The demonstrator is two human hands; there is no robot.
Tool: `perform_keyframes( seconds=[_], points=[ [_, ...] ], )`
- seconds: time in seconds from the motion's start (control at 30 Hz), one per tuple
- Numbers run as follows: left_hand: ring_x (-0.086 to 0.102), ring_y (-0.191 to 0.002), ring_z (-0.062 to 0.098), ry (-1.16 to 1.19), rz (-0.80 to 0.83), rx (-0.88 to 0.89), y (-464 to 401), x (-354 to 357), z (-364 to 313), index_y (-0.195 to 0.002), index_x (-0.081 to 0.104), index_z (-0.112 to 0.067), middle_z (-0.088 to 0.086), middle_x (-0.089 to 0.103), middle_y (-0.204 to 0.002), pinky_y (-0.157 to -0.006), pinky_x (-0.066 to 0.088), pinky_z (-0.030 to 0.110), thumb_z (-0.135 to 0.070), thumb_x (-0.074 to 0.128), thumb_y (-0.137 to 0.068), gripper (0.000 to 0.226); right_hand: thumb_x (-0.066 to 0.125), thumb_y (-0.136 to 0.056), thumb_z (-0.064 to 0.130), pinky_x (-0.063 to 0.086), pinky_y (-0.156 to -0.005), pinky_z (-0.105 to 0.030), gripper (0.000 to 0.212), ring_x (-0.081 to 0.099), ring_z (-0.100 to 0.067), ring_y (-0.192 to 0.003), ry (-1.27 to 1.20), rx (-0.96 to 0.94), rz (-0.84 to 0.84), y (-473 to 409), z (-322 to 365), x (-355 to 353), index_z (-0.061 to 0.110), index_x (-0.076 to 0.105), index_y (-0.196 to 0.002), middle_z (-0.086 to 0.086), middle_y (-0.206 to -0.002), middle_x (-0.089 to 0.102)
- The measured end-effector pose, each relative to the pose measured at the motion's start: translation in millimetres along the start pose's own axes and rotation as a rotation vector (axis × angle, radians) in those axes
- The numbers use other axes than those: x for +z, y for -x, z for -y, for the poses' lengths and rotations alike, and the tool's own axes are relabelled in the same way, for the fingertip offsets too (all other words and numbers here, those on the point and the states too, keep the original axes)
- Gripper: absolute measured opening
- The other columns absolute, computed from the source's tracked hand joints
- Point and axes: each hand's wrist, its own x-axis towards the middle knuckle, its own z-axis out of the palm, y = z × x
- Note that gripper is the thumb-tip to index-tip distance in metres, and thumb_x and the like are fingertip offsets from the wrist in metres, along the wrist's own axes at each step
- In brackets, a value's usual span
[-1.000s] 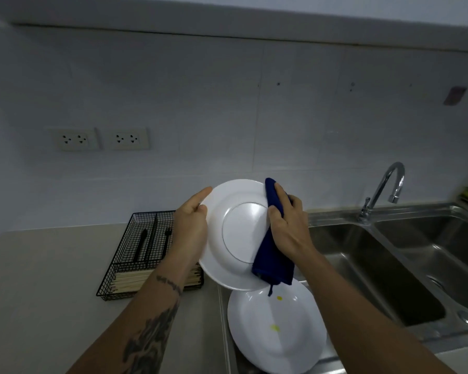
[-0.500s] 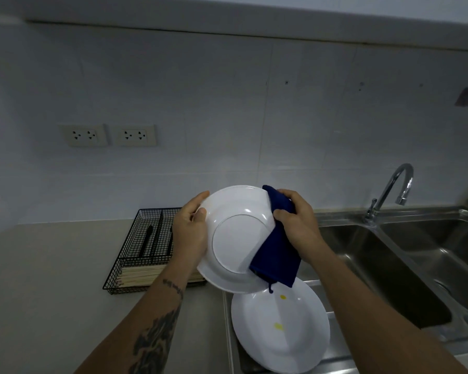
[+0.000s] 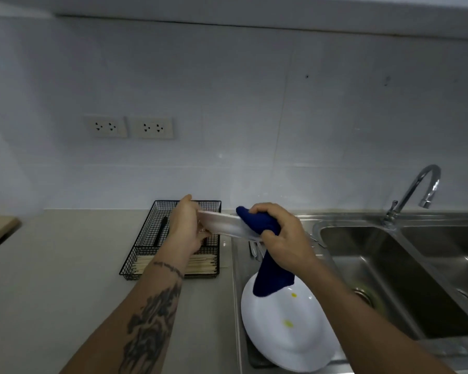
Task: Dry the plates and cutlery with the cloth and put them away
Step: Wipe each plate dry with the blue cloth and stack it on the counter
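White plate [image 3: 222,225] held up almost flat, above the counter [image 3: 65,265] by the sink [image 3: 389,265]. Left hand [image 3: 185,229] curled round its left rim. Right hand [image 3: 281,236] squeezed the blue cloth [image 3: 270,276] against the right rim. Probably hard, smooth, slippery when wet, easy to break. Best held by both rims. Second plate [image 3: 287,327] rested below, two yellow spots on it.

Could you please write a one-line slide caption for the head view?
Left hand steadies a white plate while right hand wipes it with a blue cloth.

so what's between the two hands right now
In the head view, the white plate spans the gap: the left hand grips its left rim, and the right hand presses the blue cloth on its right edge.
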Motion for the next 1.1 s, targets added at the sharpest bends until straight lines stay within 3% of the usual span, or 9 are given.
perform_keyframes(
  seconds=[0.07,0.2,0.37,0.43,0.57,0.67,0.73,0.83,1.1],
  points=[
    [0.054,-0.104,0.031,-0.015,-0.07,0.055,-9,-17,4,-0.144,0.047,-0.026,0.005,0.046,-0.136,-0.071,0.055,0.043,0.005,0.035,-0.084,0.069,0.047,-0.07,-0.002,0.045,-0.081,-0.013,0.053,0.06,-0.004,-0.098,-0.009,0.029,0.046,1,-3,3,0.03,0.067,-0.107,0.015,-0.11,0.065],
    [0.062,-0.104,0.028,-0.062,-0.135,0.159,-3,-56,15,-0.144,0.049,-0.024,0.005,0.056,-0.136,-0.069,0.054,0.031,0.014,0.031,-0.085,0.072,0.046,-0.079,-0.008,0.044,-0.076,-0.014,0.053,0.061,-0.007,-0.095,-0.051,0.13,0.037,-5,-10,16,0.028,0.064,-0.114,0.008,-0.111,0.066],
    [0.061,-0.104,0.016,-0.165,-0.126,0.251,19,-108,34,-0.139,0.053,-0.021,-0.007,0.063,-0.121,-0.06,0.051,0.011,0.019,0.032,-0.083,0.072,0.043,-0.091,-0.001,0.054,-0.078,-0.04,0.044,0.062,-0.018,-0.09,-0.076,0.327,0.093,-11,-15,48,0.029,0.047,-0.122,0.005,-0.106,0.06],
    [0.061,-0.108,0.017,-0.209,-0.167,0.26,19,-129,46,-0.136,0.058,-0.018,-0.006,0.064,-0.123,-0.071,0.051,0.015,0.016,0.036,-0.085,0.065,0.043,-0.095,0.003,0.053,-0.078,-0.043,0.036,0.061,-0.022,-0.088,-0.054,0.388,0.14,-9,-18,65,0.027,0.038,-0.121,0.003,-0.104,0.056],
    [0.064,-0.103,0.012,-0.245,-0.272,0.243,22,-166,74,-0.125,0.067,-0.018,-0.011,0.069,-0.11,-0.084,0.049,0.022,0.014,0.037,-0.085,0.059,0.043,-0.096,0.006,0.047,-0.064,-0.033,0.021,0.058,-0.018,-0.076,0.073,0.364,0.245,3,-20,105,0.019,0.039,-0.112,-0.003,-0.094,0.056],
    [0.065,-0.099,0.005,-0.291,-0.336,0.243,30,-187,94,-0.111,0.072,-0.029,-0.018,0.07,-0.104,-0.083,0.048,0.02,0.012,0.038,-0.085,0.06,0.045,-0.094,0.006,0.042,-0.055,-0.026,0.019,0.056,-0.013,-0.072,0.164,0.327,0.322,19,-23,130,0.021,0.045,-0.107,-0.003,-0.092,0.059],
    [0.064,-0.094,0.004,-0.312,-0.376,0.238,35,-198,106,-0.108,0.071,-0.032,-0.016,0.069,-0.106,-0.084,0.047,0.019,0.01,0.038,-0.088,0.057,0.048,-0.092,0.008,0.043,-0.061,-0.027,0.021,0.057,-0.014,-0.077,0.208,0.299,0.367,31,-27,145,0.023,0.048,-0.107,-0.003,-0.099,0.06],
    [0.056,-0.113,0.017,-0.38,-0.418,0.199,34,-212,123,-0.132,0.062,-0.017,-0.003,0.063,-0.128,-0.1,0.046,0.031,0.004,0.039,-0.094,0.049,0.051,-0.091,0.016,0.047,-0.082,-0.034,0.026,0.053,-0.017,-0.095,0.335,0.213,0.464,49,-35,163,0.026,0.048,-0.116,0.0,-0.114,0.053],
    [0.055,-0.113,0.017,-0.419,-0.392,0.215,31,-221,137,-0.134,0.06,-0.014,-0.001,0.061,-0.13,-0.098,0.045,0.029,0.001,0.04,-0.097,0.045,0.05,-0.094,0.028,0.051,-0.09,-0.037,0.041,0.053,-0.023,-0.106,0.552,0.149,0.638,76,-36,196,0.023,0.034,-0.131,-0.004,-0.129,0.045]
  ],
)
